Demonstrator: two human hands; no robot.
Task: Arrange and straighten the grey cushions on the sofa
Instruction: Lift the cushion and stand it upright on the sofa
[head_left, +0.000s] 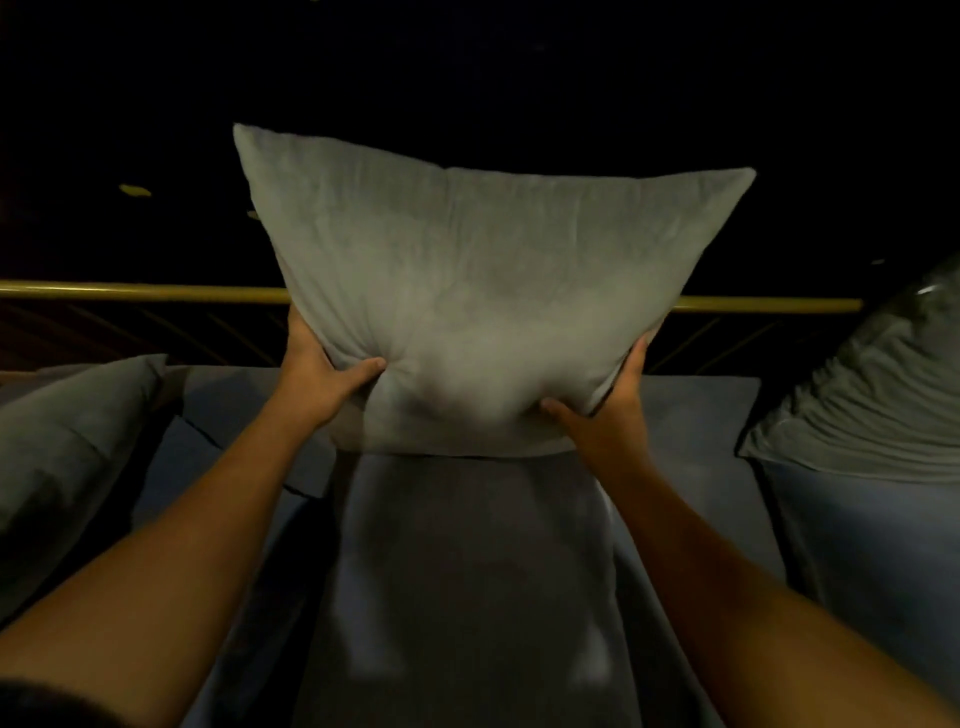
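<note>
A large pale grey cushion (467, 291) stands upright in the middle, its lower edge blurred just above the sofa's back. My left hand (322, 379) grips its lower left side, thumb pressed into the front. My right hand (602, 415) grips its lower right corner. A darker grey cushion (67, 447) leans at the left. Another grey cushion (872, 395), wrinkled, leans at the right. A long blurred grey cushion (467, 571) lies below the held one, between my forearms.
The sofa (691, 415) is blue-grey and fills the lower half of the view. Behind it runs a brass-coloured rail (130, 291) over dark latticework. Everything beyond the rail is dark.
</note>
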